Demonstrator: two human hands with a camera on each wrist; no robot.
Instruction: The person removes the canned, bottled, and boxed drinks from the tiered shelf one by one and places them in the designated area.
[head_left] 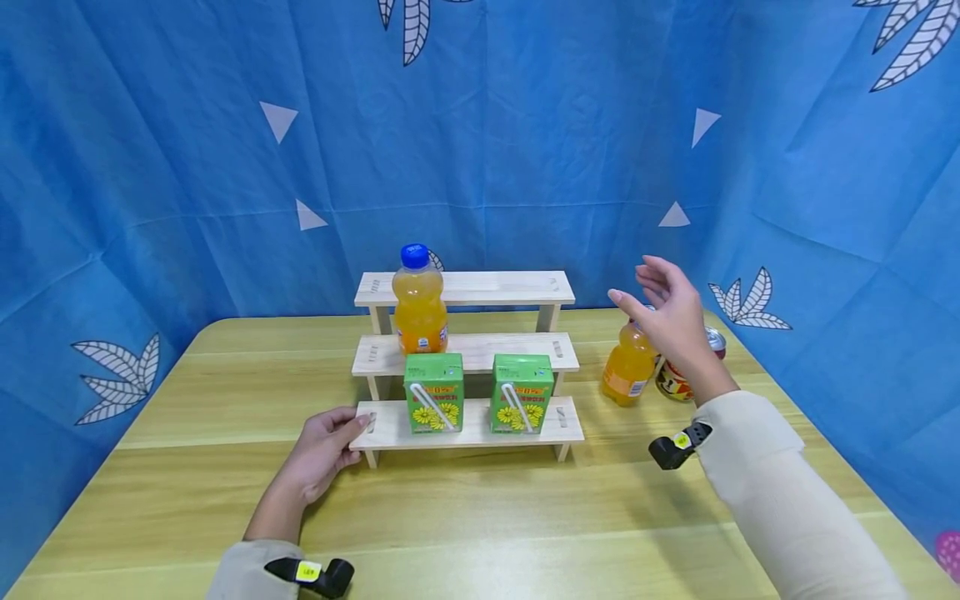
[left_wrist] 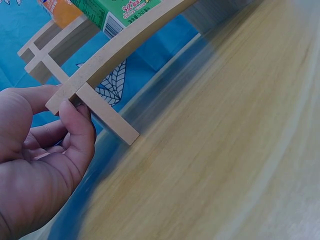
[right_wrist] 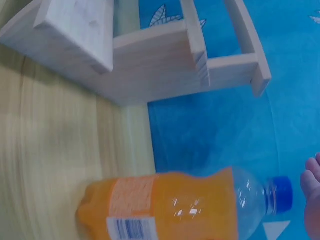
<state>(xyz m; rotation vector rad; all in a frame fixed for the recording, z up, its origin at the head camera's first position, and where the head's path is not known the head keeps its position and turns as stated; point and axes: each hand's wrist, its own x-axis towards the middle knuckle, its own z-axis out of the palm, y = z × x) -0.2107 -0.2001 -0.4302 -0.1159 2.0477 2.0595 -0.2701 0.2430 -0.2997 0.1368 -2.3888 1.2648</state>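
In the head view my left hand (head_left: 322, 454) grips the left end of the lowest plank of a three-step wooden shelf (head_left: 472, 437). The left wrist view shows the thumb and fingers (left_wrist: 77, 122) pinching that plank end. Two green drink cartons (head_left: 435, 393) stand on the lowest step, and a blue-capped orange drink bottle (head_left: 420, 310) is on the middle one. My right hand (head_left: 671, 312), fingers loosely bent and holding nothing, hovers above a second orange drink bottle (head_left: 625, 373). That bottle stands upright on the table, its blue cap (right_wrist: 282, 194) close to the fingers in the right wrist view.
Behind the right wrist a dark red drink can (head_left: 675, 383) stands beside the second bottle, partly hidden. The wooden table (head_left: 480, 525) ends at a blue cloth backdrop (head_left: 510, 150) with leaf prints, which also hangs along both sides.
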